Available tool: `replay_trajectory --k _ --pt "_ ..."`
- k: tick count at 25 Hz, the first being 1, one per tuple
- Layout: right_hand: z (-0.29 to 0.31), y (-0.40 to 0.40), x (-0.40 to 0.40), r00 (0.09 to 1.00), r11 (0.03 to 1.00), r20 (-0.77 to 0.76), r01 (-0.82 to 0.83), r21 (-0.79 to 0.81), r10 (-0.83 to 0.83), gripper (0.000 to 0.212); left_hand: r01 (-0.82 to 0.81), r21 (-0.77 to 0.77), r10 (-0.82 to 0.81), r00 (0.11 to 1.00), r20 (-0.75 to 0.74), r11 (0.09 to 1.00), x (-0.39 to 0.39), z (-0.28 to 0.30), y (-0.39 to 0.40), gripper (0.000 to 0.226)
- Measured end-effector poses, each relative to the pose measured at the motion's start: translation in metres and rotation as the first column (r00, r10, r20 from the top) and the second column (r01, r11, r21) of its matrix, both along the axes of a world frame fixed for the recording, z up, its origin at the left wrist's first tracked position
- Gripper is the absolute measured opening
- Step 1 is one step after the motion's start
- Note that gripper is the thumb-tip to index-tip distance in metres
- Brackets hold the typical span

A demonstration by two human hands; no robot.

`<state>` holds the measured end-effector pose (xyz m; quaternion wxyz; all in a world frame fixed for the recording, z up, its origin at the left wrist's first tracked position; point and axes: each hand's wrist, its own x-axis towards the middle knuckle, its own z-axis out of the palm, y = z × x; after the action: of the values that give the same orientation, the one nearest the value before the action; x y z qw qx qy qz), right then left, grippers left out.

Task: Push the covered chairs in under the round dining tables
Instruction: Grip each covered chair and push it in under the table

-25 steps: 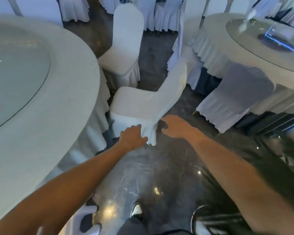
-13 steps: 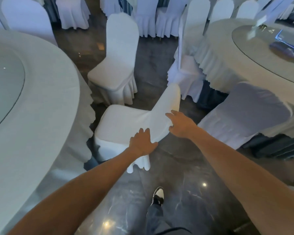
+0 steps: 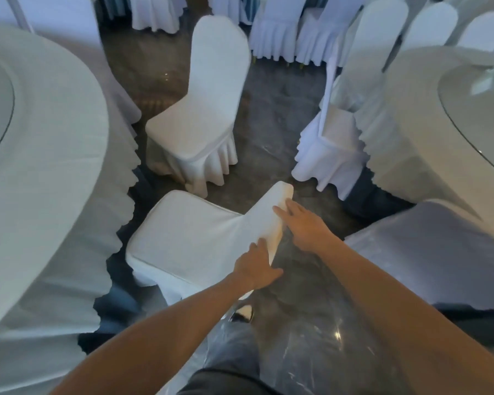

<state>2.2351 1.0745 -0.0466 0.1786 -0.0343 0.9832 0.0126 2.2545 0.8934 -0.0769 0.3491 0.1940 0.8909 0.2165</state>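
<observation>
Behind the left hand (image 3: 255, 265), chair (image 3: 194, 238) back's lower edge.

Bare forearms, no sleeves, grey trousers (image 3: 234, 354), seemingly black-and-white shoe (image 3: 243, 312), partly blurred

The near covered chair (image 3: 194, 238), in a smooth white cover with a skirt, stands upright just beside the left round table (image 3: 49, 172), its seat facing that table's scalloped cloth edge but not yet under it. A second covered chair (image 3: 208, 109) stands farther along the same table, seat also clear of it. The right round table (image 3: 411, 115) lies well apart.
</observation>
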Motion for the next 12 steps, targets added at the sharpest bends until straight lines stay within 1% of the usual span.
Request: replay_trajectory --k 2,4,6,8,10,11,12 --pt "-0.008 0.007 -0.027 0.999 0.999 0.014 -0.045 0.012 0.045 0.078 -0.035 -0.011 0.035 0.999 0.035 0.999 -0.020 -0.010 0.012 0.093" --pt "-0.014 0.017 -0.057 0.987 0.988 0.051 -0.151 0.031 0.150 0.076 -0.015 -0.055 0.023 0.990 0.143 0.998 -0.042 -0.018 0.022 0.102" --pt "-0.023 0.031 -0.082 0.930 0.929 0.055 -0.366 0.061 0.363 0.072 0.072 -0.109 -0.039 0.958 0.284 0.991 -0.070 -0.020 0.031 0.114" --pt "-0.034 0.044 -0.097 0.850 0.849 0.060 -0.527 0.046 0.524 0.067 0.149 -0.143 -0.079 0.909 0.409 0.979 -0.090 -0.014 0.039 0.122" --pt "-0.043 0.053 -0.110 0.785 0.786 0.076 -0.618 0.032 0.615 0.058 0.160 -0.127 -0.090 0.896 0.435 0.979 -0.100 -0.011 0.044 0.121" --pt "-0.044 0.054 -0.118 0.768 0.768 0.053 -0.640 0.030 0.638 0.049 0.120 -0.114 -0.060 0.902 0.429 0.986 -0.102 -0.011 0.045 0.120" --pt "-0.043 0.053 -0.133 0.751 0.751 0.041 -0.660 0.022 0.659 0.040 0.035 -0.101 0.011 0.907 0.420 0.994 -0.106 -0.013 0.045 0.119"
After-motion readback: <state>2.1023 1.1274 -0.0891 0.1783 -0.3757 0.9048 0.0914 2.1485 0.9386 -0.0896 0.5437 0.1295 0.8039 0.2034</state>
